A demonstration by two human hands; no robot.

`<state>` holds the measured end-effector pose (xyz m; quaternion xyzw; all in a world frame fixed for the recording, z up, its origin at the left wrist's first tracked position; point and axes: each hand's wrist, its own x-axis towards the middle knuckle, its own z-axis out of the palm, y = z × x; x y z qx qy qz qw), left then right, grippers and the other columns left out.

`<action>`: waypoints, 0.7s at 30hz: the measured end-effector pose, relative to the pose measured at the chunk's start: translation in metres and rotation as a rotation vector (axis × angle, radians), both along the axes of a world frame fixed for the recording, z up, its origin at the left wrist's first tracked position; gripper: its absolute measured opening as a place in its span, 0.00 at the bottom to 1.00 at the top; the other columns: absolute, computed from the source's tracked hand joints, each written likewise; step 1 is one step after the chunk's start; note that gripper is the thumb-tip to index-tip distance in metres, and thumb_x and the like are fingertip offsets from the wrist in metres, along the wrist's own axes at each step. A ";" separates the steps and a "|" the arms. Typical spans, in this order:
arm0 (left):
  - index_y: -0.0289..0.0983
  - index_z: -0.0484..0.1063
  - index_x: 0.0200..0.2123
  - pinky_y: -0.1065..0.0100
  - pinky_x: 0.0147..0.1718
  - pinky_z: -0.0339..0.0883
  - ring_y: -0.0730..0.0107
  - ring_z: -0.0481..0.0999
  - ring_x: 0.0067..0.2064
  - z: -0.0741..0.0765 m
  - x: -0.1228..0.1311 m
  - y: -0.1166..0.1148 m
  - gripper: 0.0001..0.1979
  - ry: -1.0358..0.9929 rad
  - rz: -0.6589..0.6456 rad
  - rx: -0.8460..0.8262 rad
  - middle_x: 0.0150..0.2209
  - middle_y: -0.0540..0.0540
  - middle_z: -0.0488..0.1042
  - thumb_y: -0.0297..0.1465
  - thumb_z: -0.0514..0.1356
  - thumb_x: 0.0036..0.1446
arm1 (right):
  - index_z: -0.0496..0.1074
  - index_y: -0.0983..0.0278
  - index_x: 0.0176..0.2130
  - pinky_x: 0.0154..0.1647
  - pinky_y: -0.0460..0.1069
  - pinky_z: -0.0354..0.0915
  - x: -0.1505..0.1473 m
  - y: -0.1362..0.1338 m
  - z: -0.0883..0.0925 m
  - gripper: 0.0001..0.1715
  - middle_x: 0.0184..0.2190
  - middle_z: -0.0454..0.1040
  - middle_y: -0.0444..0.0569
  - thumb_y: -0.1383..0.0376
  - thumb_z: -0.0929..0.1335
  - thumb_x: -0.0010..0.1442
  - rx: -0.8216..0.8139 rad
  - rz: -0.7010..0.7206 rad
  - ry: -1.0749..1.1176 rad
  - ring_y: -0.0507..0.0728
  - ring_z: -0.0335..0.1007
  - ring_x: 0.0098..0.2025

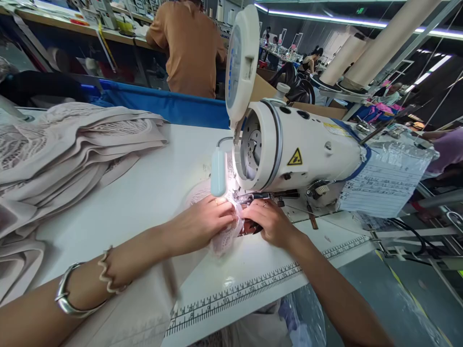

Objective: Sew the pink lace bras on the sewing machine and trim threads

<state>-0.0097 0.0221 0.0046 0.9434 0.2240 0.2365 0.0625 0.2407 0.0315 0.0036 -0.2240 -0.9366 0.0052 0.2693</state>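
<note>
Pale pink lace fabric (224, 241) lies under the brightly lit needle area of a white sewing machine (307, 144). My left hand (208, 219) presses on the lace from the left, fingers bent and closed on it. From the right, my right hand (269, 221) pinches the lace's edge close to the presser foot, which glare and fingers partly hide. A dark object shows under my right fingers; its kind cannot be made out. The machine's round end cover (241, 62) is swung up, baring the inside. A pale blue lamp (218, 172) hangs just above my left fingers.
Stacked pale fabric pieces with lace (79, 149) cover the table's left side. A printed ruler (231, 296) runs along the front edge. A handwritten sheet (383, 178) hangs on the machine's right. Beyond a blue cloth barrier (155, 108) sits a person in a brown shirt (191, 48).
</note>
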 end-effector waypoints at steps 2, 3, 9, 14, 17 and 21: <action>0.38 0.72 0.47 0.59 0.44 0.67 0.60 0.74 0.44 -0.002 0.001 -0.001 0.16 0.013 -0.040 -0.020 0.42 0.42 0.77 0.18 0.54 0.61 | 0.74 0.63 0.42 0.40 0.53 0.68 0.000 0.000 0.000 0.19 0.36 0.79 0.49 0.80 0.61 0.61 -0.012 0.008 -0.003 0.58 0.71 0.40; 0.37 0.72 0.48 0.59 0.44 0.67 0.60 0.74 0.44 -0.003 0.002 -0.002 0.16 0.021 -0.052 -0.032 0.42 0.42 0.77 0.18 0.54 0.61 | 0.74 0.63 0.41 0.39 0.53 0.68 0.000 0.000 0.000 0.18 0.35 0.79 0.48 0.79 0.62 0.62 -0.019 0.017 -0.001 0.57 0.71 0.40; 0.36 0.73 0.51 0.61 0.37 0.66 0.61 0.72 0.39 -0.006 0.004 -0.004 0.17 0.028 0.023 0.010 0.38 0.41 0.75 0.19 0.54 0.61 | 0.75 0.63 0.35 0.40 0.52 0.64 0.000 -0.001 0.004 0.13 0.34 0.81 0.45 0.78 0.65 0.63 -0.046 0.118 0.065 0.56 0.71 0.38; 0.36 0.74 0.43 0.62 0.36 0.65 0.62 0.70 0.38 -0.004 0.007 -0.006 0.12 0.020 0.058 0.047 0.37 0.41 0.74 0.21 0.52 0.64 | 0.76 0.62 0.34 0.41 0.52 0.64 0.001 -0.002 0.005 0.12 0.32 0.81 0.45 0.75 0.66 0.63 -0.061 0.103 0.054 0.56 0.71 0.38; 0.36 0.71 0.33 0.61 0.31 0.61 0.62 0.67 0.35 -0.005 0.008 -0.006 0.13 0.079 0.096 0.067 0.35 0.42 0.73 0.20 0.49 0.64 | 0.76 0.61 0.35 0.41 0.52 0.66 0.002 -0.001 0.003 0.12 0.33 0.82 0.45 0.75 0.66 0.64 -0.069 0.085 0.042 0.56 0.72 0.39; 0.36 0.70 0.34 0.60 0.29 0.57 0.61 0.65 0.33 -0.009 0.007 -0.004 0.13 0.084 0.142 0.065 0.35 0.41 0.72 0.19 0.48 0.64 | 0.76 0.62 0.37 0.45 0.53 0.69 0.003 0.000 -0.001 0.11 0.38 0.82 0.47 0.75 0.67 0.64 -0.054 0.063 0.038 0.56 0.73 0.42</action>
